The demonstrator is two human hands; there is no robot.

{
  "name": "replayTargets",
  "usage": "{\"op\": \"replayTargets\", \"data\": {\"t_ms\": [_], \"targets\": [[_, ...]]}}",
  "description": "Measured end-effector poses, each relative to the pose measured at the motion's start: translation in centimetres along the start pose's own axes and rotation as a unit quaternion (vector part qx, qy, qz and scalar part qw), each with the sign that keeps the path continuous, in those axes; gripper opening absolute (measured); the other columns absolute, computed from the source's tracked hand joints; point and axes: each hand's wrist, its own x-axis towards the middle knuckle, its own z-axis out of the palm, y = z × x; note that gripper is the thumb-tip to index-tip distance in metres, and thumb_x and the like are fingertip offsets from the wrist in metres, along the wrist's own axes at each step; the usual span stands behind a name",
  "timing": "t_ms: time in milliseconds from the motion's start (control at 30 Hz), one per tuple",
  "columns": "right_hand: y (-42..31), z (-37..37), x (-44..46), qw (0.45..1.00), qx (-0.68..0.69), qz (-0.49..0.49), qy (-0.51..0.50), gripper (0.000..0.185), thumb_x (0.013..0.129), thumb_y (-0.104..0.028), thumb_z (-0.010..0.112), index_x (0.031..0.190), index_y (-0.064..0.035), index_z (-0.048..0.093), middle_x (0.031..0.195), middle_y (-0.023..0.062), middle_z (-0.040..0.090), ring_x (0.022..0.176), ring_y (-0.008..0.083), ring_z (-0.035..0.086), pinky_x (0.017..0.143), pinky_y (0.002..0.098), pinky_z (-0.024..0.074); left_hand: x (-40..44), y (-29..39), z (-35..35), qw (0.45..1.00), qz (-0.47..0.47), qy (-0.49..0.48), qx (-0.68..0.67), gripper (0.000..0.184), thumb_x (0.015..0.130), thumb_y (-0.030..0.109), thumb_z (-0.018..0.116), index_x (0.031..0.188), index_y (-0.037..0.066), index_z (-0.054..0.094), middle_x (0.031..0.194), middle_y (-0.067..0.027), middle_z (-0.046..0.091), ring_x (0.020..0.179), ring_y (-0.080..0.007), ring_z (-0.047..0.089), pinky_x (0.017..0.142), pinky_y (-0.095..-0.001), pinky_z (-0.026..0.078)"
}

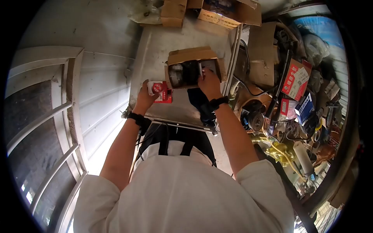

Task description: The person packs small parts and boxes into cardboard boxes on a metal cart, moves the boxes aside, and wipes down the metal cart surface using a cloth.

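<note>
Both hands at work on the metal table (176, 37), carton (192, 53) open in front of me, its far flap up. My left hand (145, 98) is at the red pack (166, 96), which lies flat just beside the carton's near left corner. Thumb laid over the pack's left side, fingers curled at its edge — a light pinch, by the look of it.

My right hand (210, 83) reaches over the near wall into the right end of the carton. Fingers bent, tips by a narrow pale piece (200, 68); cannot tell whether they pinch it or only rest against it. Left of them, a dark bundle (190, 72), then a clear-wrapped item (176, 75) against the left wall. What the bundle is — too dark to tell.

Step in hand, as I judge it: sorting through the carton's right end, left hand minding the pack. Any move from here calls for a sure right-hand grip, fingers kept clear of the wall, and a steady carton. Dark cloth (197, 100) sits under my right wrist; could snag.
</note>
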Motion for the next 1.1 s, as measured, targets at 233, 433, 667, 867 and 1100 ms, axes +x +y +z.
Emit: {"op": "replayTargets", "data": {"t_ms": [233, 433, 667, 867, 1100], "targets": [[0.9, 0.9, -1.8, 0.985, -0.082, -0.102, 0.114, 0.027, 0.08, -0.008, 0.057, 0.105, -0.0028, 0.061, 0.097, 0.0261, 0.061, 0.095, 0.0402, 0.057, 0.083, 0.0475, 0.0466, 0.5, -0.9, 0.1, 0.999, -0.035, -0.013, -0.019, 0.081, 0.064, 0.024, 0.083, 0.127, -0.003, 0.041, 0.107, -0.0264, 0.06, 0.097, -0.0391, 0.06, 0.08, -0.0428, 0.05], [5.4, 1.5, 1.7, 0.995, 0.06, -0.008, -0.08, 0.033, 0.078, -0.001, 0.055, 0.111, -0.0008, 0.056, 0.101, 0.0292, 0.06, 0.099, 0.042, 0.057, 0.086, 0.0451, 0.0459, 0.6, -0.5, 0.0, 0.999, -0.029, 0.004, -0.032, 0.081, 0.06, 0.024, 0.086, 0.123, -0.003, 0.043, 0.096, -0.0213, 0.065, 0.088, -0.035, 0.065, 0.075, -0.0404, 0.052], [3.2, -0.4, 3.6, 0.983, -0.059, 0.09, -0.146, 0.031, 0.078, -0.001, 0.056, 0.108, 0.0063, 0.052, 0.105, 0.0301, 0.06, 0.102, 0.0439, 0.057, 0.086, 0.0448, 0.0467, -0.4, 0.4, -0.4, 0.998, -0.055, 0.003, -0.027, 0.079, 0.061, 0.028, 0.087, 0.12, -0.003, 0.044, 0.099, -0.0216, 0.064, 0.091, -0.035, 0.064, 0.077, -0.0414, 0.051], [5.6, 1.0, 4.9, 0.983, -0.024, 0.076, -0.163, 0.035, 0.08, -0.007, 0.06, 0.11, 0.0078, 0.052, 0.105, 0.0323, 0.059, 0.102, 0.0443, 0.057, 0.085, 0.0448, 0.0476, -0.4, -1.3, 0.3, 0.998, -0.051, 0.009, -0.039, 0.077, 0.062, 0.029, 0.086, 0.118, -0.003, 0.044, 0.102, -0.0231, 0.063, 0.094, -0.0362, 0.063, 0.078, -0.042, 0.05], [2.7, 0.1, 4.0, 0.992, -0.074, 0.057, -0.083, 0.031, 0.08, -0.007, 0.058, 0.107, 0.0064, 0.053, 0.098, 0.0288, 0.061, 0.095, 0.0424, 0.06, 0.081, 0.0441, 0.0495, -0.3, -1.5, 0.4, 0.997, -0.052, 0.005, -0.051, 0.081, 0.061, 0.031, 0.086, 0.119, -0.004, 0.044, 0.101, -0.024, 0.062, 0.094, -0.0379, 0.062, 0.078, -0.0423, 0.05]]}}
